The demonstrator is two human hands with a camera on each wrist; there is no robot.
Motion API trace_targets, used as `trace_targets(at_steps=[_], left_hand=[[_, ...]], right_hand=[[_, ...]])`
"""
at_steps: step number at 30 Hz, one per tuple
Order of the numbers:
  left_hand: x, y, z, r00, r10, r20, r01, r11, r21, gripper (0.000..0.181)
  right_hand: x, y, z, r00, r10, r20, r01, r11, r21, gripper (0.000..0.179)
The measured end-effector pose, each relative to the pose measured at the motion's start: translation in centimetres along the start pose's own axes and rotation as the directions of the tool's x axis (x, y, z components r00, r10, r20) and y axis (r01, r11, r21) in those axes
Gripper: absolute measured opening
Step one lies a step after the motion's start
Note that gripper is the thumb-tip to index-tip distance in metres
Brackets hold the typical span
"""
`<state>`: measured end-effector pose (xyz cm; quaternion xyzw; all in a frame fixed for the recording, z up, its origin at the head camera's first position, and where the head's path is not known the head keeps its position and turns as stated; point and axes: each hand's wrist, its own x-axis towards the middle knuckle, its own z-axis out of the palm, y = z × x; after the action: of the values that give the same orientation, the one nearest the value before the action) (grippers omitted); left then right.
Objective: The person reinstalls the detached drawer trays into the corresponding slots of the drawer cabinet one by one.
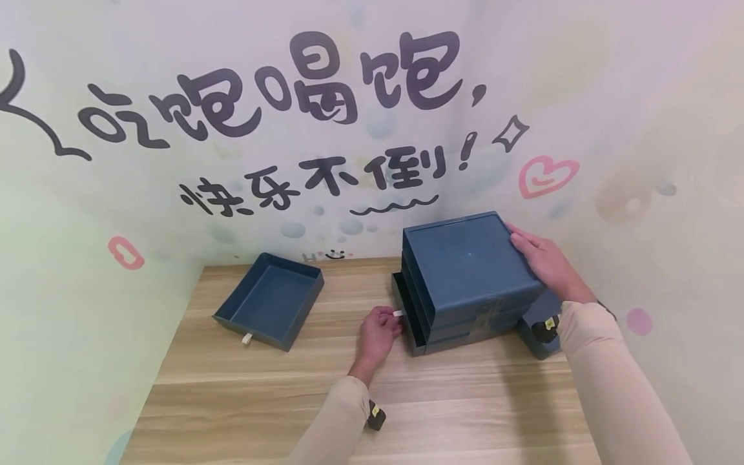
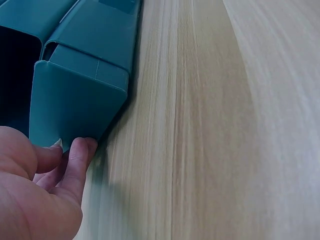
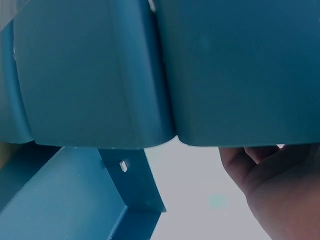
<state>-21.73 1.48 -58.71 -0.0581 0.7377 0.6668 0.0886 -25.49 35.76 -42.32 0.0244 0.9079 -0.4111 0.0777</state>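
I'm watching the left hand [image 1: 376, 336] pinching the tab [image 1: 398, 314] of the bottom drawer [image 2: 75, 100] jutting left from the cabinet [image 1: 465, 258] while the right hand [image 1: 546, 263] is gripping its back edge, drawer removal seemingly being the step, next calling for a steady pull.

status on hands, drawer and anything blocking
Left hand pinches white tab of blue rectangular plastic drawer, partly out. Right hand rests against blue boxy cabinet. No obstruction visible.

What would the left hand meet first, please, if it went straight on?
Most likely the bottom drawer's front, just ahead of its fingers; whether they touch it is hard to tell.
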Motion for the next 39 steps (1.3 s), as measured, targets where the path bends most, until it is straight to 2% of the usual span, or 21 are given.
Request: trace_targets(at_steps=[10, 19, 34, 39], left_hand=[[0.3, 0.2, 0.5, 1.000, 0.030, 0.006, -0.030, 0.999, 0.027, 0.015], [0.3, 0.2, 1.1, 0.997, 0.073, 0.019, -0.073, 0.997, -0.003, 0.014], [0.5, -0.1, 1.4, 0.996, 0.072, 0.044, -0.075, 0.996, 0.058, 0.016], [0.7, -0.1, 1.5, 0.996, 0.074, 0.059, -0.077, 0.996, 0.052, 0.017]], right_hand=[[0.1, -0.1, 0.0, 1.000, 0.006, 0.002, -0.006, 1.000, 0.002, 0.066], [-0.3, -0.3, 0.1, 1.000, 0.016, 0.002, -0.016, 0.999, 0.030, 0.065], [0.1, 0.1, 0.2, 0.999, 0.038, 0.024, -0.040, 0.996, 0.080, 0.063], [0.1, 0.1, 0.2, 1.000, 0.026, 0.009, -0.027, 0.998, 0.060, 0.064]])
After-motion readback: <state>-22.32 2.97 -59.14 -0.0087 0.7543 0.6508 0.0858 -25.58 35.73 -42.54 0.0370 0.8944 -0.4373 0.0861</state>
